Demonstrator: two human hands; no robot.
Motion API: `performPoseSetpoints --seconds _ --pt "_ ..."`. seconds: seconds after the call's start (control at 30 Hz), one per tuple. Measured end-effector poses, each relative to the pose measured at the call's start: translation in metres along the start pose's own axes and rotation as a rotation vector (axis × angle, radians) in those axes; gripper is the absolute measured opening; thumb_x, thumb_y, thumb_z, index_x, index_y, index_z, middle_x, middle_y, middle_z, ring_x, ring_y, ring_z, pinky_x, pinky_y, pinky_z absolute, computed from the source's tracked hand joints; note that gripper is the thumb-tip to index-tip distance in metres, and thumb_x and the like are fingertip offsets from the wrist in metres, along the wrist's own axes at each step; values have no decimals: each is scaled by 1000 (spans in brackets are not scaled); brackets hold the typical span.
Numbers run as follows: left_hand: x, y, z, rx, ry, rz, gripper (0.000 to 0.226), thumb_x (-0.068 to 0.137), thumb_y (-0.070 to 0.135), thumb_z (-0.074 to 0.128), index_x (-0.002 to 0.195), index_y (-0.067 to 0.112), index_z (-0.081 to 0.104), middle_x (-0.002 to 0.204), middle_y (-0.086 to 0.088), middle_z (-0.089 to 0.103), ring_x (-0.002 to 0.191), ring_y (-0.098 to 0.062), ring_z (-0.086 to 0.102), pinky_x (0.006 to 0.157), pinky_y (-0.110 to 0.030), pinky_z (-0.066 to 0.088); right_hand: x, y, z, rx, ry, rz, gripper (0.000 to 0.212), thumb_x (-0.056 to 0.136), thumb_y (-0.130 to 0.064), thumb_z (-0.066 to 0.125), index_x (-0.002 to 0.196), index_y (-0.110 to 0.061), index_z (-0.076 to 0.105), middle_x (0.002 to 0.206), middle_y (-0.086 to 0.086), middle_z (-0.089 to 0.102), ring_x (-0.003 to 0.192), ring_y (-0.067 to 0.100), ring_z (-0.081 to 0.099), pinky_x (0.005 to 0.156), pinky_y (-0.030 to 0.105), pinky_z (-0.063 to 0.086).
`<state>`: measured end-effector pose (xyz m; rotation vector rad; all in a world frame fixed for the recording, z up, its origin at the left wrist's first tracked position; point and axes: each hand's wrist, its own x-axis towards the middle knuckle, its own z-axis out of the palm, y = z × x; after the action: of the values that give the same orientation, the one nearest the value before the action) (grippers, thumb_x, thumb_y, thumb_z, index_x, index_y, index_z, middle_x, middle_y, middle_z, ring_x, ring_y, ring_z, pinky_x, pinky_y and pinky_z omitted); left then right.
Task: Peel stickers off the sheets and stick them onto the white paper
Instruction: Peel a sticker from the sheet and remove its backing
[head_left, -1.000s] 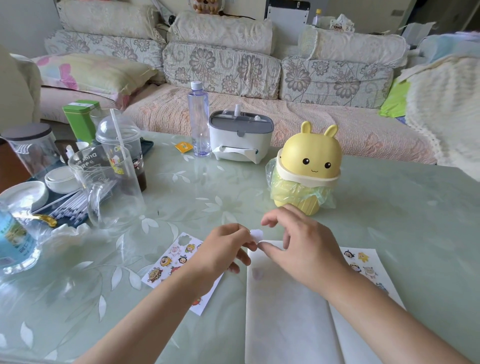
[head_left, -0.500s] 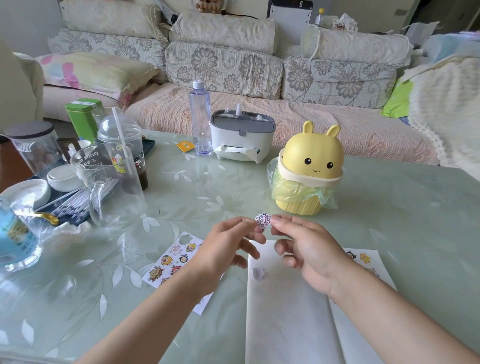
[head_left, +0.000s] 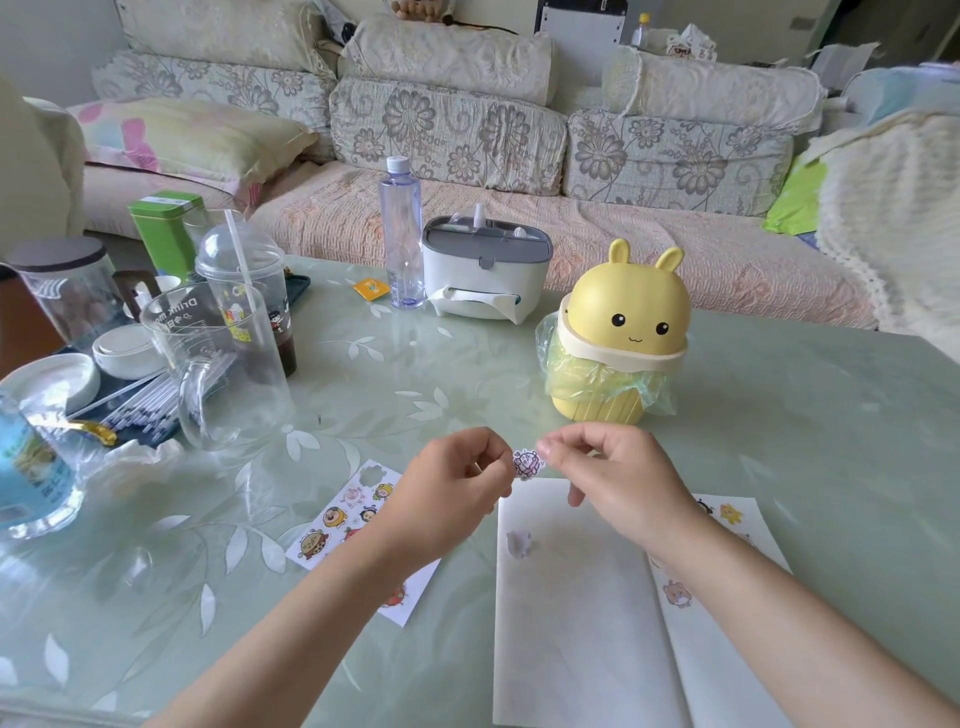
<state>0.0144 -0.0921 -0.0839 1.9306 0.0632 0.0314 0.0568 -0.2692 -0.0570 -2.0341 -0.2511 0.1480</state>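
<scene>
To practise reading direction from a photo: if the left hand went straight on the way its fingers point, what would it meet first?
The right hand, most likely: the left hand points rightward at it, with only the sticker both pinch between them. Depth looks matched, though one view cannot confirm.

Green table (head_left: 805, 441) has the white paper (head_left: 571, 613) up front between left sticker sheet (head_left: 340, 522) and right sticker sheet (head_left: 727, 551), with bunny bin (head_left: 621, 332), tissue box (head_left: 485, 270), water bottle (head_left: 401, 234) behind.
</scene>
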Motion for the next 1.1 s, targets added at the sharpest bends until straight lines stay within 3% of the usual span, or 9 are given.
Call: performPoseSetpoints --seconds 0.13,0.23,0.33,0.43,0.5,0.6,0.7,0.97,1.1 --pt "-2 -2 -1 80 -12 48 19 92 22 54 75 27 61 73 6 67 63 -16 55 63 -37 48 3 4 1 -64 -56 -44 11 88 -26 75 78 -21 75 55 -11 58 51 8 54 50 11 39" --pt "-2 -3 -3 190 0 72 18 91 25 53 75 30 59 75 7 66 59 -12 50 62 -36 47 4 6 2 -123 -93 -15 13 91 -25 71 80 -18 74 53 -9 57 41 1 48 46 11 36" --pt "1 -7 -2 215 41 26 17 93 31 50 86 34 66 78 17 69 62 -6 55 67 -32 50 7 9 4 -102 -48 33 15 95 -24 65 83 -15 71 56 -3 57 38 0 44 43 10 34" --pt "5 -19 2 424 78 47 21 96 36 49 108 37 66 96 21 68 88 -3 59 77 -28 50 14 19 5 -28 55 133 16 96 -24 62 87 -14 71 54 2 53 37 2 42 40 11 33" --pt "6 -31 8 678 46 164 31 96 43 50 125 39 60 114 19 61 109 -7 50 83 -27 45 16 27 9 7 40 203 17 95 -24 64 87 -11 70 62 6 54 38 6 41 39 12 32" --pt "7 -44 15 816 -28 190 52 91 60 49 141 43 45 130 17 47 123 -10 36 97 -25 33 15 36 18 5 -35 255 18 88 -27 73 83 -10 73 61 3 54 39 9 39 41 16 32" --pt "10 -50 16 873 -43 210 60 87 69 46 142 46 40 136 16 38 127 -11 29 104 -26 26 18 41 24 -8 -37 232 16 80 -28 81 75 -14 76 60 -4 58 42 9 38 47 19 33" --pt "16 -52 16 888 -43 193 59 86 67 50 140 44 43 138 15 36 129 -13 28 105 -28 26 27 47 34 -142 41 277 18 77 -31 83 66 -19 75 44 -13 57 39 3 45 51 21 37" --pt "16 -55 15 880 -41 206 60 86 67 49 141 43 43 139 15 35 129 -13 28 106 -28 25 29 47 37 -273 76 301 18 73 -39 83 66 -25 75 59 -11 69 59 9 63 58 24 49"
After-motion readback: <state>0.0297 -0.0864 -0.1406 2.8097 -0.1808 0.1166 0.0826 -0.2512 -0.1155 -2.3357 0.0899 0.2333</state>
